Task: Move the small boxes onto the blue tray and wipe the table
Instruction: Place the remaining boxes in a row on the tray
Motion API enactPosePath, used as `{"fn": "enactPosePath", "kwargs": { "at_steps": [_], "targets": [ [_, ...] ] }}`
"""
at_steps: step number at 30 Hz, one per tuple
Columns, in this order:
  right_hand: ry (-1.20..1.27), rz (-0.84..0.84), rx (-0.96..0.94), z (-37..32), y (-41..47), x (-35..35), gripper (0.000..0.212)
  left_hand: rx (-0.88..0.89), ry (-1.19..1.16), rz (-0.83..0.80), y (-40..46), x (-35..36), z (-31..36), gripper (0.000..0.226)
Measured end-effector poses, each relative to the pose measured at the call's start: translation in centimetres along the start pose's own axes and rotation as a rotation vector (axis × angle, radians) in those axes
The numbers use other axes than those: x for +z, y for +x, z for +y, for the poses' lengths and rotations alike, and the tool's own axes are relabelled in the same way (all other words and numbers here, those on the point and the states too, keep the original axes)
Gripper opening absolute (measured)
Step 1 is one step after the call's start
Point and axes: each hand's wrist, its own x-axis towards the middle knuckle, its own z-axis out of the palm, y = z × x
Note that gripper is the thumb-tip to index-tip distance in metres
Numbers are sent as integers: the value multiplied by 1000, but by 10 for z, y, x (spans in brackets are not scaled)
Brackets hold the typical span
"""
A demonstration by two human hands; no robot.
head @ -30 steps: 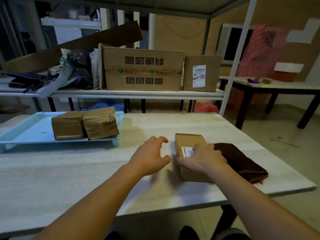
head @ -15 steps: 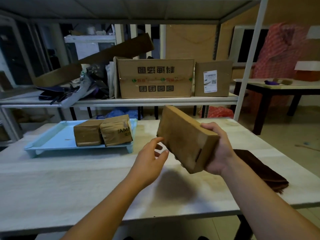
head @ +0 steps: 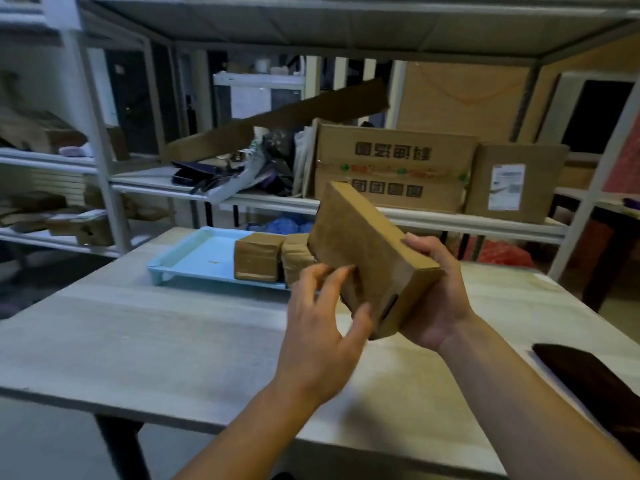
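Note:
A flat brown cardboard box (head: pixel 363 251) is held tilted in the air above the pale wooden table (head: pixel 156 334). My right hand (head: pixel 438 299) grips its near right end from below. My left hand (head: pixel 322 337) touches the box's left side with spread fingers. Behind the box, a blue tray (head: pixel 204 254) sits at the table's far side with two small brown boxes on it, one (head: pixel 254 256) fully seen and one (head: pixel 296 258) partly hidden by the held box. A dark brown cloth (head: pixel 585 379) lies at the table's right edge.
A metal shelf rack (head: pixel 450 216) stands right behind the table, carrying large cardboard cartons (head: pixel 394 168), bags and clutter. Another rack (head: pixel 100 157) stands to the left. A dark table leg (head: pixel 595 271) shows at the far right.
My right hand lifted the flat box off the table beside the cloth and carried it up and left toward the tray. My left hand came up against its side. The view swung left.

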Motion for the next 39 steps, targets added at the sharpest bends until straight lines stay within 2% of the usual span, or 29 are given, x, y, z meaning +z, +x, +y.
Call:
{"fn": "enactPosePath", "kwargs": {
  "at_steps": [2,5,6,9,10,12,15,19,21,23,25,28,31,35,39],
  "targets": [
    [-93,-62,-62,3,17,32,54,-9,-90,13,-3,-17,-1,70],
    [-294,-85,-122,13,41,84,45,-117,-253,98,-4,-41,-9,82],
    [-348,-103,-112,17,47,103,50,-152,-316,139,-2,-50,-17,83],
    [-532,-47,-103,36,77,157,84,-251,-518,261,5,-75,-47,83],
    [-602,-33,-116,44,88,175,87,-277,-569,311,7,-84,-57,83],
    [-685,-1,-158,59,116,198,91,-338,-617,410,15,-102,-76,76],
    [-861,-23,-229,87,148,217,77,-484,-718,548,33,-126,-109,51],
    [-956,-65,-179,126,169,223,52,-695,-983,595,54,-147,-143,33],
    [-1036,-53,-180,143,178,219,60,-819,-1065,612,58,-147,-150,24],
    [-1145,-26,-185,155,183,214,62,-935,-1031,599,63,-143,-157,15],
    [-1200,3,-204,161,187,206,63,-980,-993,551,67,-141,-161,15],
    [-1167,71,-259,162,188,192,64,-1058,-945,452,70,-137,-162,20],
    [-1167,108,-379,158,171,178,55,-1094,-921,373,63,-127,-159,24],
    [-1066,117,-439,149,130,145,42,-1032,-851,213,47,-97,-139,30],
    [-957,271,-436,130,95,91,44,-781,-552,34,40,-52,-104,27]
  ]
}}
